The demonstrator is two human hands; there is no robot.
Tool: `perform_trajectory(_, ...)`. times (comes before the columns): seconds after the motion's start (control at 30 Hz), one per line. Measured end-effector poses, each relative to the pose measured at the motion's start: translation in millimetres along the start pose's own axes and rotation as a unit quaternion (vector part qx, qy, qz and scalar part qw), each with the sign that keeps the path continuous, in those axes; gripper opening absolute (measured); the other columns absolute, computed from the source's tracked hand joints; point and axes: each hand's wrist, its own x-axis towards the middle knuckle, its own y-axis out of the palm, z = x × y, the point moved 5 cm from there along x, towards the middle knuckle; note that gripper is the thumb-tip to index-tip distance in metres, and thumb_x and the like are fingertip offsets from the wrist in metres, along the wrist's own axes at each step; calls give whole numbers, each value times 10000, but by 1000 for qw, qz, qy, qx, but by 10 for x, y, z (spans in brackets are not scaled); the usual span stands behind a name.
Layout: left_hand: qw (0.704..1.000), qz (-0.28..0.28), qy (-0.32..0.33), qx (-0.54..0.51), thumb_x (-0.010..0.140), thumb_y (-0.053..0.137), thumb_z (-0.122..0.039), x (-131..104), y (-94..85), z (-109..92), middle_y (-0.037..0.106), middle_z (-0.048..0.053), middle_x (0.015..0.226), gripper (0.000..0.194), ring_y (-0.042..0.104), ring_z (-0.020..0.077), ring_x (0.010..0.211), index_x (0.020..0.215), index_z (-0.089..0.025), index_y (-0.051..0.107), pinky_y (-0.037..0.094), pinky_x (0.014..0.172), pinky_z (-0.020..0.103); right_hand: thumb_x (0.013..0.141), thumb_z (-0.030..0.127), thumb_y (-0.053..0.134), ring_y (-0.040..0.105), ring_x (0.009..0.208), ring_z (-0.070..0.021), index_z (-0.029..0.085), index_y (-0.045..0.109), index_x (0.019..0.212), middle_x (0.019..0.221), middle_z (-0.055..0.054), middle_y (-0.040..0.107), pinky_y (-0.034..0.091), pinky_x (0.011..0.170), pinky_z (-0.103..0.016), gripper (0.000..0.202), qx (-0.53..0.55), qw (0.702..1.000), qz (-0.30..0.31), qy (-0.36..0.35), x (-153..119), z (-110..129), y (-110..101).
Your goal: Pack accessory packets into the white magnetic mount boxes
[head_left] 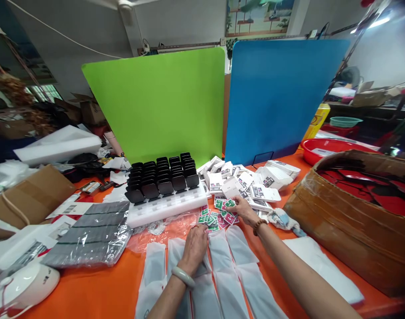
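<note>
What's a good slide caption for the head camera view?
Right hand at small green and pink cards, left hand over frosted pouches, with black pieces standing in white foam.

A workshop, its worktable crowded with cardboard cartons [351, 239] and packaging.

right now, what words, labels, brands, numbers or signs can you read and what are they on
None can be read for certain.
White boxes: print too small.
Green and pink cards: marks too small.
White lidded appliance: dark mark, too blurred.
Yellow package: markings too blurred.
</note>
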Motion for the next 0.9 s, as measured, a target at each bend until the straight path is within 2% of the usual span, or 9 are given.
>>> perform_trajectory(0.1, 995, -33, -32, -91, 871, 462, -362, 31, -68, -46, 690, 101, 988, 260, 611, 254, 990, 931, -198, 655, 435, 929, 382, 561, 273, 749, 566, 560, -121, 198, 505, 810, 710, 37, 594, 465, 536, -255, 357, 41, 997, 67, 4, -141, 160, 0)
perform_trajectory(0.17, 985, -41, -63, -154, 901, 343, -535, 20, -101, -84, 694, 113, 945, 464, 647, 243, 890, 952, -178, 634, 495, 825, 369, 531, 275, 780, 586, 587, -130, 197, 520, 820, 734, 35, 612, 477, 555, -261, 397, 54, 992, 117, 8, -288, 260, 55)
perform_trajectory(0.23, 950, -1, -115, -290, 870, 223, -681, -34, -87, -123, 698, 132, 913, 677, 671, 238, 799, 1020, -147, 610, 526, 742, 374, 518, 253, 797, 579, 594, -121, 197, 535, 833, 739, 47, 611, 467, 553, -245, 414, 64, 981, 183, 8, -472, 341, 161)
perform_trajectory(0.27, 913, 44, -145, -379, 840, 216, -732, -83, -54, -158, 702, 139, 904, 743, 679, 240, 773, 1053, -135, 602, 533, 727, 382, 521, 236, 798, 573, 606, -114, 197, 541, 836, 749, 51, 610, 460, 557, -233, 409, 72, 973, 221, 4, -572, 376, 228)
perform_trajectory(0.37, 754, 177, -225, -591, 755, 374, -794, -301, 36, -308, 719, 137, 872, 786, 692, 262, 766, 1080, -121, 616, 535, 744, 414, 557, 188, 779, 570, 701, -111, 195, 558, 849, 832, 43, 611, 459, 613, -216, 367, 85, 943, 322, -7, -864, 426, 434)
perform_trajectory(0.43, 697, 207, -263, -635, 748, 449, -767, -447, 65, -361, 728, 137, 861, 756, 697, 275, 776, 1079, -111, 628, 536, 751, 425, 572, 168, 763, 563, 755, -120, 198, 569, 865, 870, 35, 602, 464, 648, -220, 353, 73, 934, 351, -8, -1009, 393, 546)
perform_trajectory(0.57, 628, 220, -294, -686, 778, 509, -695, -665, 188, -391, 732, 131, 884, 686, 703, 281, 789, 1141, -122, 609, 534, 772, 461, 580, 134, 727, 520, 707, -120, 219, 570, 919, 792, 52, 554, 430, 583, -206, 383, 16, 943, 331, -23, -1162, 217, 706)
perform_trajectory(0.73, 604, 124, -333, -713, 806, 649, -480, -777, 332, -220, 733, 82, 834, 449, 703, 227, 744, 1100, -141, 633, 542, 787, 406, 715, 193, 632, 551, 757, -148, 223, 554, 987, 859, 17, 592, 452, 660, -249, 284, -59, 966, 239, -76, -1243, 48, 755)
perform_trajectory(0.9, 582, 54, -376, -719, 819, 675, -217, -802, 349, -53, 727, 55, 778, 124, 690, 171, 680, 900, -125, 658, 553, 771, 334, 898, 291, 447, 569, 930, -201, 220, 593, 948, 959, -46, 626, 436, 855, -332, 169, -157, 956, 168, -182, -1328, 59, 771)
